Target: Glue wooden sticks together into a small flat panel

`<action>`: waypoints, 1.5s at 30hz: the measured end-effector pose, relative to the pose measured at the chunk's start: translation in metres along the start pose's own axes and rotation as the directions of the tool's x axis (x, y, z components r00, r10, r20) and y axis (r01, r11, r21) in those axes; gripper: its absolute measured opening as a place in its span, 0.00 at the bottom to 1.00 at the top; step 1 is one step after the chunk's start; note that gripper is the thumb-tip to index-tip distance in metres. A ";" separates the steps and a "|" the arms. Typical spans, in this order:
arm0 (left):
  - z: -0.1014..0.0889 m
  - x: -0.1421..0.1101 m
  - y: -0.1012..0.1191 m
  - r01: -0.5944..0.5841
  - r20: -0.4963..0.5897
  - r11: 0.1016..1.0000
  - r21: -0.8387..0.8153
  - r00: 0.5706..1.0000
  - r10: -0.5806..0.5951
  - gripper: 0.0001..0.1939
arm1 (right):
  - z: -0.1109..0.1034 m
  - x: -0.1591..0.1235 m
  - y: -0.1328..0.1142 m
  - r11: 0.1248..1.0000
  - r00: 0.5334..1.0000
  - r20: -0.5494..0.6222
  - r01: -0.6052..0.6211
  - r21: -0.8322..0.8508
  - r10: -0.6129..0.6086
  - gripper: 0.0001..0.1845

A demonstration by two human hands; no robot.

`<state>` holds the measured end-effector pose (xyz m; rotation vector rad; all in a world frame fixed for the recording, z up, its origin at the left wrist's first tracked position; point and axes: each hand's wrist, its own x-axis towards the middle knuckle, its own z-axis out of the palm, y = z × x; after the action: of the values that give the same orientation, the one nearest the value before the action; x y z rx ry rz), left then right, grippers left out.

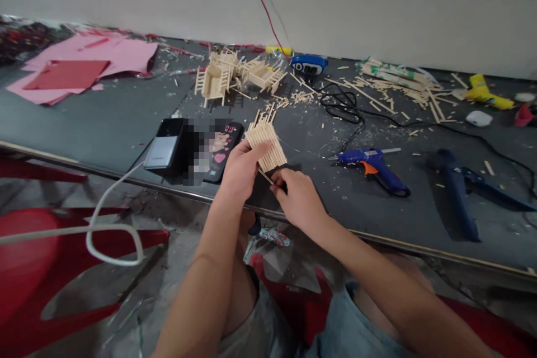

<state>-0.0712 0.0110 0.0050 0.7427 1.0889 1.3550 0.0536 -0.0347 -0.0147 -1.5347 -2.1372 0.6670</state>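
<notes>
Holding the stick mat (pixel 273 146) in the left hand (pixel 242 169) and pinching one low stick (pixel 265 177) in the right hand (pixel 298 194), so best nudge gently.

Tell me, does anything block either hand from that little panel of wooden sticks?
Nothing visible does: the left hand grips the stick panel, thumb across its face, and the right hand is at its near edge.

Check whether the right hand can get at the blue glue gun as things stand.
Probably yes: no large object shows between the right hand and the glue gun on the table. That hand seems to pinch a thin stick, which may need releasing first.
</notes>
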 end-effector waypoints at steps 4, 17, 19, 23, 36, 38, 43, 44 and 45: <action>0.001 -0.001 0.000 0.001 -0.003 1.000 0.006 1.000 -0.001 0.12 | -0.017 -0.012 0.015 1.000 0.999 0.046 -0.008 -0.014 0.009 0.10; 0.013 0.000 -0.009 0.000 0.032 0.999 0.053 0.999 -0.001 0.13 | -0.046 -0.048 0.052 0.991 0.995 0.026 -0.097 -0.094 0.100 0.11; 0.017 -0.001 -0.011 0.010 0.052 0.999 0.047 0.999 -0.012 0.13 | -0.051 -0.052 0.057 0.994 0.994 0.012 -0.109 0.023 0.109 0.11; 0.029 -0.004 -0.017 0.027 0.106 0.999 0.046 0.994 -0.032 0.13 | -0.066 -0.056 0.066 0.925 0.982 0.000 -0.180 0.335 0.191 0.11; 0.056 -0.017 -0.043 0.100 0.253 0.986 0.132 0.959 -0.131 0.13 | -0.055 -0.045 0.080 0.680 0.905 -0.219 -0.097 0.727 0.363 0.13; 0.057 -0.017 -0.045 0.112 0.263 0.985 0.133 0.954 -0.144 0.12 | -0.053 -0.043 0.080 0.682 0.906 -0.236 -0.074 0.727 0.350 0.13; 0.057 -0.017 -0.048 0.128 0.285 0.980 0.151 0.944 -0.167 0.13 | -0.052 -0.042 0.082 0.695 0.911 -0.240 -0.067 0.715 0.335 0.14; 0.057 -0.018 -0.048 0.129 0.285 0.979 0.157 0.943 -0.170 0.13 | -0.052 -0.042 0.082 0.695 0.911 -0.242 -0.065 0.716 0.334 0.14; 0.057 -0.018 -0.048 0.130 0.282 0.979 0.160 0.944 -0.171 0.13 | -0.052 -0.042 0.082 0.696 0.911 -0.243 -0.063 0.715 0.333 0.14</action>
<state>0.0014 -0.0024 -0.0149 0.9131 0.9852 1.0078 0.1588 -0.0456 -0.0255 -1.3172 -1.2188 1.0317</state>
